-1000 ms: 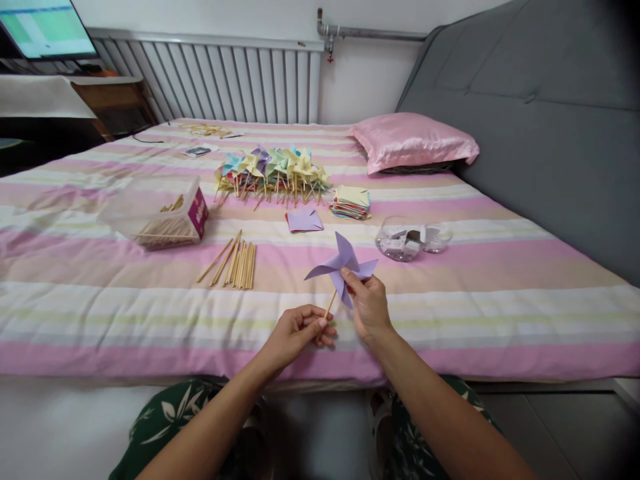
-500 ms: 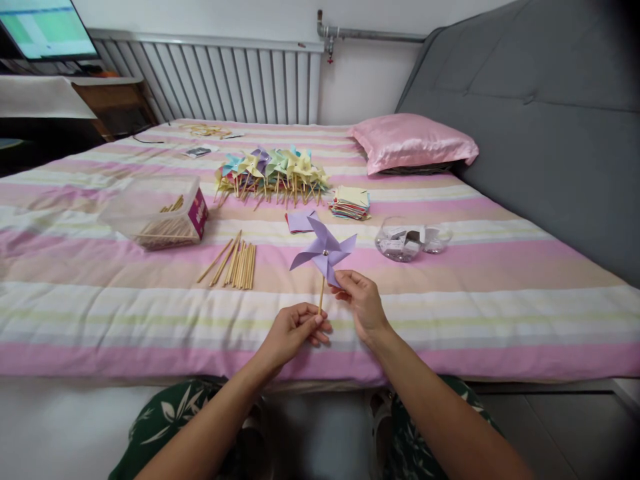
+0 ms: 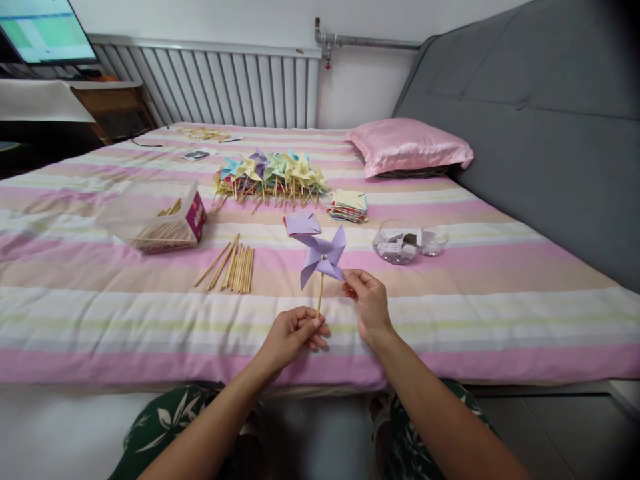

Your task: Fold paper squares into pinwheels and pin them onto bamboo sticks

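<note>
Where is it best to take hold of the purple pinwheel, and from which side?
Grip the purple pinwheel by the lower end of its stick, coming from below, as the left hand does. The stick stands upright and rigid; the thin paper blades on top would likely bend.

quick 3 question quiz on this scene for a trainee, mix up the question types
1. Multiple choice: what does the left hand grip?
A. the stick of the purple pinwheel
B. a glass jar
C. a pair of scissors

2. True or false: the right hand has its fingertips on a blade of the purple pinwheel.

3. Fill in: the pillow beside the grey headboard is ___ in colour.

Key: 1 A; 2 true; 3 pink.
</note>
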Action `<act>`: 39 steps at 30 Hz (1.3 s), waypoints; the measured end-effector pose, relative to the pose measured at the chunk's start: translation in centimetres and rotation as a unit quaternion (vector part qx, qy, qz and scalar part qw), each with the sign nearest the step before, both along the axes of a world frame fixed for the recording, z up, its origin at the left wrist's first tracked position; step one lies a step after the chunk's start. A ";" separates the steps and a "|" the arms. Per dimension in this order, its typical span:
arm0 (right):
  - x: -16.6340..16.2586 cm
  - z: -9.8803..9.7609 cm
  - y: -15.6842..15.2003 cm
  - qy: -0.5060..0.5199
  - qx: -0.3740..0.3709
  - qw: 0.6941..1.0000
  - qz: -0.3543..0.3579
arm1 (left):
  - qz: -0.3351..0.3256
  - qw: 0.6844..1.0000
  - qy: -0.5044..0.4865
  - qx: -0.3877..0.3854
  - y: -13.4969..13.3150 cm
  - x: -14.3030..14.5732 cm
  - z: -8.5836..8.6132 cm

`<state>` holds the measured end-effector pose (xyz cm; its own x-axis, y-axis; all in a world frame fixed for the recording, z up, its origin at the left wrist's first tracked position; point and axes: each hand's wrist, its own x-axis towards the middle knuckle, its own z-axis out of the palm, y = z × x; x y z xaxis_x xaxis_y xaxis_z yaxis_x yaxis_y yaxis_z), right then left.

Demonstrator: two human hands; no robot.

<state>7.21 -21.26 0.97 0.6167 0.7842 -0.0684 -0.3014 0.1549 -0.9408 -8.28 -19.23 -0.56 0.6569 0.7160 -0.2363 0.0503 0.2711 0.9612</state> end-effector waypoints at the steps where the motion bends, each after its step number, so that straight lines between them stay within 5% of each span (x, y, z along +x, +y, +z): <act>1: 0.0 0.0 0.0 0.007 0.003 1.000 -0.001 | 0.005 1.000 0.000 -0.002 0.0 0.0 0.1; 15: -0.2 -0.3 0.0 0.062 -0.022 0.998 0.018 | 0.105 0.994 0.000 0.015 1.0 -0.8 0.9; 39: -0.6 -0.6 -0.2 0.032 -0.035 0.997 0.067 | 0.090 0.996 0.012 0.021 0.7 -0.8 1.1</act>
